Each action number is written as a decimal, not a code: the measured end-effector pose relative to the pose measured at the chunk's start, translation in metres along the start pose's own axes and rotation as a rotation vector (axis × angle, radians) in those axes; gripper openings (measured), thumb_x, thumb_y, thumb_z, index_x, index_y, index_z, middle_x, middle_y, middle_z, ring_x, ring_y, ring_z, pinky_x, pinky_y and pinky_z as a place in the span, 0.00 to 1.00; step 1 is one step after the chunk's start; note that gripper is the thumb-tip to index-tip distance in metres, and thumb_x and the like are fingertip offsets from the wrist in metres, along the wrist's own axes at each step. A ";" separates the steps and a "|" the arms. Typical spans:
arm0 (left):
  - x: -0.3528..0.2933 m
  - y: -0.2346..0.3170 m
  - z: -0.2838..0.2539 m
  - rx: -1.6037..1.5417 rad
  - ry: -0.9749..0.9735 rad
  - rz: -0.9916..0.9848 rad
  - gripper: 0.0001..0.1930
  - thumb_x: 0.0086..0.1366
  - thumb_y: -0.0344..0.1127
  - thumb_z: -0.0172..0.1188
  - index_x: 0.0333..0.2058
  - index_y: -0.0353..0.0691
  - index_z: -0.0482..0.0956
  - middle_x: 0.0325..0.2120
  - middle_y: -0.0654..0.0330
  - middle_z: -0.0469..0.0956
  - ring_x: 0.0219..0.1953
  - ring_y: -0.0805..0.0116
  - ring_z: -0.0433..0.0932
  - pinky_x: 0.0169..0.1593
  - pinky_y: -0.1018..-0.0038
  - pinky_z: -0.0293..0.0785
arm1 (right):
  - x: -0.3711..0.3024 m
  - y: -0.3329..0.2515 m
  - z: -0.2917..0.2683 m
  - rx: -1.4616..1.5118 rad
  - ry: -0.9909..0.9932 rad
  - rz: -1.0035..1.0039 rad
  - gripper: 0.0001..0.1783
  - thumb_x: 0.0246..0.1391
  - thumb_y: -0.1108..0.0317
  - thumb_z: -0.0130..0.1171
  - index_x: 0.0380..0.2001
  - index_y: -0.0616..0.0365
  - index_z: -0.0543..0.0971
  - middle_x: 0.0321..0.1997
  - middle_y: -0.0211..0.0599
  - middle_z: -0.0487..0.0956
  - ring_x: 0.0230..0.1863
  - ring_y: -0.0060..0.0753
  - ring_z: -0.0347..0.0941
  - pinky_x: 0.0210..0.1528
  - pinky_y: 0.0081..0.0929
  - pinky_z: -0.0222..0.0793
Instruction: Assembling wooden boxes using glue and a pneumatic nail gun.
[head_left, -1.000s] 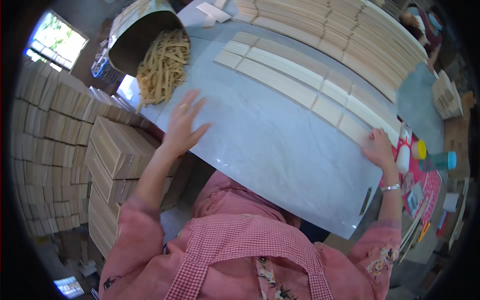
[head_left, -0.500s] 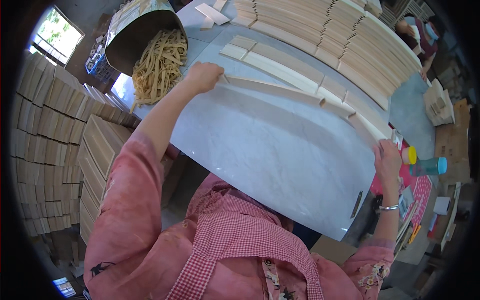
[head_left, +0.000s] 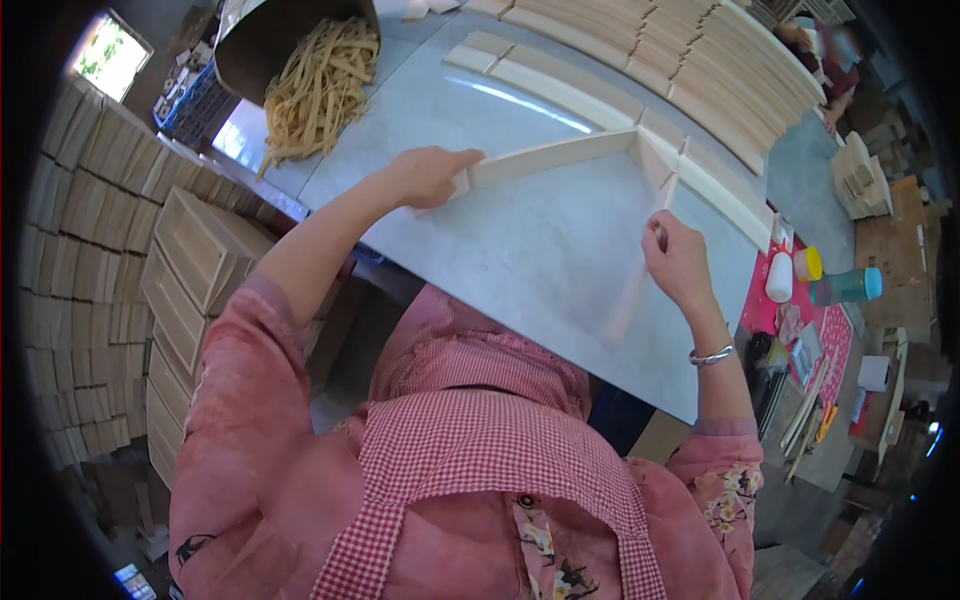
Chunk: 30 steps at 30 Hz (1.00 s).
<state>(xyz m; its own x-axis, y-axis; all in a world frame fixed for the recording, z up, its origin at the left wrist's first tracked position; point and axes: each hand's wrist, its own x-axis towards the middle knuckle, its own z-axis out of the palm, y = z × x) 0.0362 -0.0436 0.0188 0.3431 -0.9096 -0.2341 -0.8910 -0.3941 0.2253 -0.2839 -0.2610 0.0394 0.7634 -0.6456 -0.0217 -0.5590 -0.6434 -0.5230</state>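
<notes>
A thin pale wooden strip (head_left: pixel 555 155) stands on edge over the pale tabletop (head_left: pixel 530 260), bent at a sharp corner into an angled shape. Its left end is between the fingers of my left hand (head_left: pixel 432 178), which is closed on it. My right hand (head_left: pixel 677 260) is closed on the strip's other arm, just below the corner. Part of the strip near this hand is blurred by motion. Just beyond the corner, a few flat grooved wooden strips (head_left: pixel 560 92) lie side by side on the table.
Stacked grooved strips (head_left: pixel 640 45) line the table's far side. A tipped bin (head_left: pixel 240 60) spills a tangle of flat yellowish bands (head_left: pixel 318 95) at the left. Bottles, including a teal one (head_left: pixel 845 287), stand at the right. Wooden boxes (head_left: pixel 195 250) are piled left; another person (head_left: pixel 830 60) is far right.
The strip, nearly straight before, is now folded at a sharp corner. My right hand has come inward to the left, and my left hand has shifted slightly right and nearer.
</notes>
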 end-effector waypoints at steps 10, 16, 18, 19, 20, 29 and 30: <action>0.011 -0.013 0.029 -0.373 0.178 -0.043 0.22 0.59 0.29 0.52 0.54 0.37 0.75 0.45 0.45 0.82 0.45 0.45 0.79 0.51 0.59 0.76 | -0.034 -0.063 0.058 -0.191 0.091 -0.536 0.13 0.52 0.68 0.68 0.40 0.57 0.79 0.31 0.36 0.78 0.30 0.37 0.73 0.37 0.34 0.68; 0.006 -0.002 0.042 -0.511 0.281 -0.064 0.20 0.59 0.29 0.54 0.51 0.35 0.76 0.45 0.44 0.81 0.45 0.45 0.79 0.51 0.60 0.76 | -0.030 -0.056 0.096 -0.129 0.159 -0.544 0.12 0.53 0.64 0.70 0.36 0.54 0.78 0.34 0.31 0.75 0.33 0.35 0.72 0.39 0.30 0.65; 0.006 0.006 0.045 -0.539 0.282 -0.077 0.20 0.59 0.29 0.53 0.51 0.35 0.76 0.45 0.44 0.81 0.45 0.45 0.79 0.51 0.59 0.76 | -0.027 -0.062 0.103 -0.104 0.163 -0.559 0.12 0.53 0.64 0.70 0.35 0.54 0.77 0.34 0.31 0.75 0.33 0.35 0.72 0.39 0.30 0.65; 0.005 0.012 0.047 -0.565 0.282 -0.078 0.20 0.58 0.29 0.53 0.50 0.35 0.76 0.45 0.44 0.81 0.45 0.45 0.79 0.51 0.59 0.76 | -0.026 -0.066 0.106 -0.084 0.175 -0.565 0.11 0.54 0.65 0.69 0.35 0.54 0.77 0.34 0.32 0.75 0.33 0.35 0.72 0.39 0.30 0.65; 0.005 0.017 0.049 -0.589 0.282 -0.078 0.19 0.58 0.28 0.53 0.50 0.35 0.76 0.45 0.44 0.81 0.45 0.44 0.79 0.51 0.59 0.76 | -0.025 -0.069 0.108 -0.064 0.189 -0.570 0.11 0.54 0.65 0.69 0.35 0.54 0.77 0.34 0.32 0.76 0.33 0.35 0.72 0.39 0.30 0.65; 0.014 0.001 0.041 -0.371 0.247 0.065 0.19 0.58 0.26 0.52 0.50 0.34 0.76 0.46 0.45 0.81 0.46 0.42 0.79 0.52 0.56 0.75 | -0.032 -0.049 0.096 -0.109 0.196 -0.585 0.11 0.54 0.67 0.70 0.34 0.55 0.76 0.34 0.31 0.76 0.33 0.35 0.72 0.40 0.29 0.65; 0.015 0.002 0.043 -0.351 0.259 0.079 0.19 0.59 0.26 0.52 0.50 0.34 0.76 0.45 0.45 0.81 0.46 0.42 0.79 0.52 0.56 0.76 | -0.033 -0.047 0.095 -0.122 0.204 -0.575 0.11 0.53 0.67 0.70 0.34 0.55 0.76 0.33 0.31 0.76 0.33 0.34 0.72 0.40 0.29 0.65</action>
<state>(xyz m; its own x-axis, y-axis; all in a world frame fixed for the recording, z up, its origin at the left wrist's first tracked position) 0.0272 -0.0524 -0.0252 0.3807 -0.9242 0.0310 -0.7780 -0.3020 0.5508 -0.2516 -0.1706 -0.0164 0.8831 -0.2393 0.4037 -0.1189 -0.9462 -0.3009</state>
